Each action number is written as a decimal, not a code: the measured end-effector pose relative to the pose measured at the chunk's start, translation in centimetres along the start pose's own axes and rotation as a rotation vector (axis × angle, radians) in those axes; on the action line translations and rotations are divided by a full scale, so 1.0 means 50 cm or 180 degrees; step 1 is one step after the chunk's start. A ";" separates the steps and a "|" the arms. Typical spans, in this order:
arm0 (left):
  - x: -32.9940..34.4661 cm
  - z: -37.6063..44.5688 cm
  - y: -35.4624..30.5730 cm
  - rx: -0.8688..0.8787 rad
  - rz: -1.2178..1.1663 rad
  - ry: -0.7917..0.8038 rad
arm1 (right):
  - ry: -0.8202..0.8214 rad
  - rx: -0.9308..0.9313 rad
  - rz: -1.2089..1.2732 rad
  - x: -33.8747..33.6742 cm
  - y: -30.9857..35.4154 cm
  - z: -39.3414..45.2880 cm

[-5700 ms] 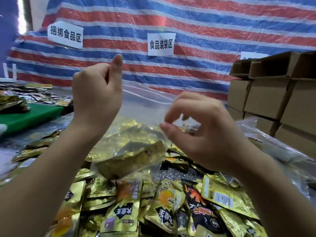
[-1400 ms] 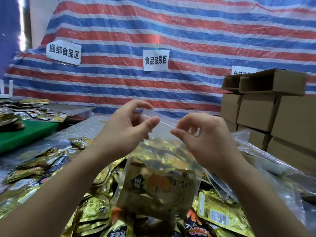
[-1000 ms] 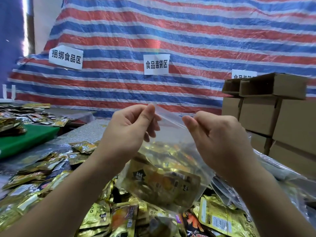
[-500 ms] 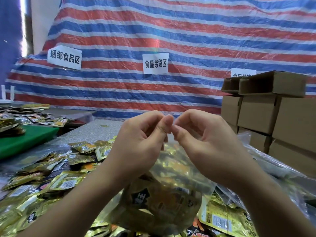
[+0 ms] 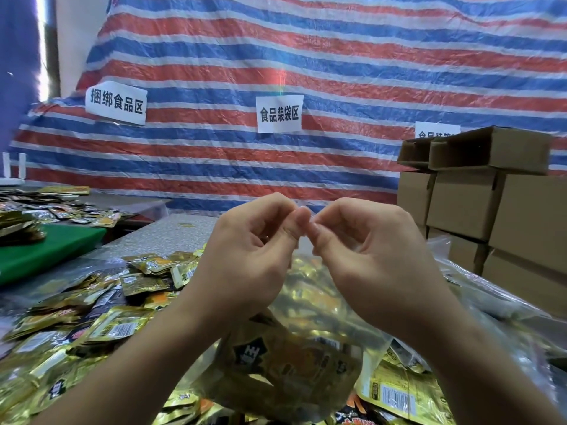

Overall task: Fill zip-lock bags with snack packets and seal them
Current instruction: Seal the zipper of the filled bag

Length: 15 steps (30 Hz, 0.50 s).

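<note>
A clear zip-lock bag (image 5: 303, 357) stuffed with gold snack packets hangs in front of me above the table. My left hand (image 5: 245, 265) and my right hand (image 5: 368, 265) are raised side by side, thumbs and forefingers nearly touching, and both pinch the bag's top edge at its middle. The bag's zip strip is mostly hidden behind my fingers. Loose gold and black snack packets (image 5: 101, 317) lie heaped under and around the bag.
Stacked cardboard boxes (image 5: 497, 210) stand at the right, with crumpled clear plastic (image 5: 491, 302) in front of them. A green board (image 5: 40, 253) and more packets lie at the left. A striped tarp (image 5: 306, 72) with paper signs hangs behind the grey table (image 5: 171, 231).
My hands were apart along the bag's top edge a second ago. They have come together at the middle and stay there, pinching it; the bag hangs slightly lower.
</note>
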State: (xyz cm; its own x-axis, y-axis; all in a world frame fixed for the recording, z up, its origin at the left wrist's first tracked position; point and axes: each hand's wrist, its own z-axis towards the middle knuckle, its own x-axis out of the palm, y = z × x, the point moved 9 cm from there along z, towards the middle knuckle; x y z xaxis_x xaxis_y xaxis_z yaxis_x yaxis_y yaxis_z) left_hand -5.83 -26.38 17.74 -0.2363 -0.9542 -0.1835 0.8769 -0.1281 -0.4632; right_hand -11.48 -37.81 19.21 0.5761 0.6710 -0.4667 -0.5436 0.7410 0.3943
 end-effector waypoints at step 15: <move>-0.048 -0.005 -0.001 0.0130 0.0549 -0.0759 | 0.0166 0.0103 -0.0481 0.009 -0.022 0.007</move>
State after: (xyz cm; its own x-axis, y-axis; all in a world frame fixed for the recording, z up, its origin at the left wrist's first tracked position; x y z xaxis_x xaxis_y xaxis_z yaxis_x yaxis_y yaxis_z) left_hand -5.40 -24.01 17.99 0.0185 -0.9988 -0.0453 0.9128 0.0353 -0.4068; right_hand -10.42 -38.33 18.83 0.6170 0.5501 -0.5628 -0.4327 0.8345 0.3413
